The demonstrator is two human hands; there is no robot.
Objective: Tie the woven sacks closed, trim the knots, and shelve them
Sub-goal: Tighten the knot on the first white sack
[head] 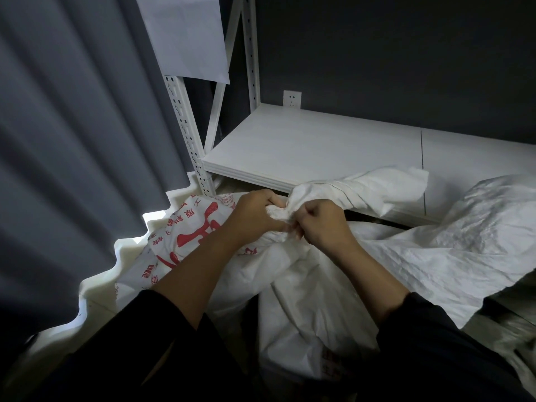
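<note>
**Both hands cinch the sack neck at the shelf's lip**

The left hand [255, 217] and the right hand [322, 224] are both curled tight on the gathered neck [277, 213] of the white woven sack [304, 300]; the sack stands between the forearms, low in front of the shelf [319, 140]; its loose mouth flap [380, 188] lies across the shelf's front edge. The fingers hide the pinch, so I cannot tell whether a cord or only twisted cloth is held.

The risks, as I judge them: the slick weave could slide out of the pinch and the neck spring open if 1 hand eases off before the knot is drawn; the flap could catch on the shelf lip and drag the twist loose; no cutter is in view, so trimming would mean letting go with 1 hand.

For room, a 2nd sack [478, 227] crowds the right; red-printed sacking [197, 227] and the curtain [72, 140] close the left; the upright [188, 134] stands at the shelf's left corner; the open way is up and forward over the shelf board.
</note>
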